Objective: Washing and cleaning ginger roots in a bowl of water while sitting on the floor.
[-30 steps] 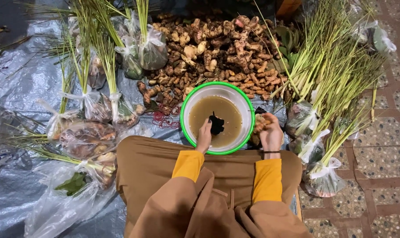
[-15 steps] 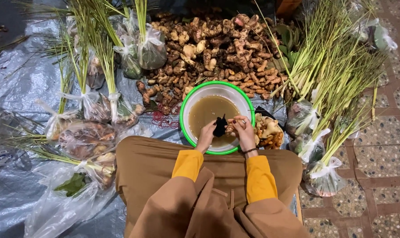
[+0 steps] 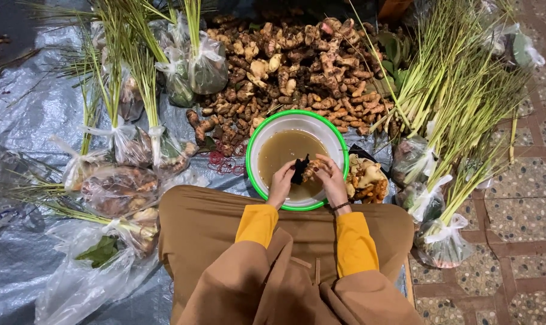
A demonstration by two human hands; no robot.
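left hand (image 3: 281, 182) grips dark scrubber (image 3: 300, 170) | right hand (image 3: 331, 177) clamps root (image 3: 311, 171) | both over basin (image 3: 256, 139)

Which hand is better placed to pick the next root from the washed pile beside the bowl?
Right, probably. The right hand is at the bowl's right rim, beside the cleaned roots; the left hand holds the dark scrubber.

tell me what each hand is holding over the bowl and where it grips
The left hand pinches a dark scrubbing pad by its lower edge; the right hand holds a small root piece at its right end, over the bowl.
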